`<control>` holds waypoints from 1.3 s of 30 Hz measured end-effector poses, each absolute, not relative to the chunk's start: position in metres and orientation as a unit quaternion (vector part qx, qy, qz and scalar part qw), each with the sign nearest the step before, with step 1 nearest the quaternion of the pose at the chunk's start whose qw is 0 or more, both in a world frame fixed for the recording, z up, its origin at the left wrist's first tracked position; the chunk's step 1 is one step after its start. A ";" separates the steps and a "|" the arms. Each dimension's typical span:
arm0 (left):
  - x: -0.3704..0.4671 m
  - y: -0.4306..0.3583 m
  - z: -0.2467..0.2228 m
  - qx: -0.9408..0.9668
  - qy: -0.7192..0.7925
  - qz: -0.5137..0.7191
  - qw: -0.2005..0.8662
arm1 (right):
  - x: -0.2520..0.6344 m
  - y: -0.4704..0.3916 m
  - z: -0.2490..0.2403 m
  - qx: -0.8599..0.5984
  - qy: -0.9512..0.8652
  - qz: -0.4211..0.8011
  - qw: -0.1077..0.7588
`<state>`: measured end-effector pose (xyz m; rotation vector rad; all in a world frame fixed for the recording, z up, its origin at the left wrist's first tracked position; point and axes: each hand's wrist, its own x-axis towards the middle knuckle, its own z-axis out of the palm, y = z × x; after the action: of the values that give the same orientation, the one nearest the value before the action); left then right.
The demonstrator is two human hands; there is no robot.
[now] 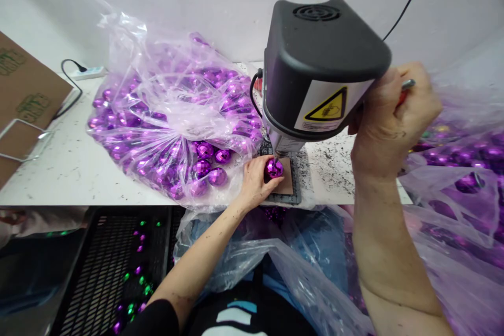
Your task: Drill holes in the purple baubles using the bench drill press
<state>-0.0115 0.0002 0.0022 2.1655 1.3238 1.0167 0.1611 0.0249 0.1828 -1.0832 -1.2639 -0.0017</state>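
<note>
My left hand (pixel 258 179) is closed around a shiny purple faceted ball (pixel 274 168), holding it on a brown board (pixel 289 181) at the base of a small drill press. The black drill press head (pixel 323 58), with a yellow warning label, rises above the ball, and its bit comes down at the top of the ball. On the right side of the machine, my right hand (pixel 397 110) grips the feed handle (pixel 408 84), whose metal end sticks out between the fingers. The rest of the handle is hidden.
A clear bag (pixel 169 110) full of purple balls lies left of the machine, some spilling from its mouth. Dark shavings (pixel 334 168) litter the white table. More bagged balls (pixel 468 184) sit at right. A cardboard box (pixel 35 94) and black crate (pixel 98 268) stand at left.
</note>
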 end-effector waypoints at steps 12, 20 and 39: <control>-0.014 -0.002 0.003 0.801 0.454 0.322 0.219 | 0.167 -0.015 0.133 -0.460 -0.587 -0.125 0.654; -0.014 -0.002 0.005 0.802 0.455 0.318 0.219 | 0.166 -0.025 0.103 -0.420 -0.621 -0.124 0.651; -0.011 -0.003 0.005 0.810 0.454 0.314 0.199 | 0.147 -0.013 0.087 -0.389 -0.541 -0.109 0.737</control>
<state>-0.0115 -0.0032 0.0051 2.2652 1.2695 0.8794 0.1470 -0.0129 0.0866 -0.8544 -1.1886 -0.2400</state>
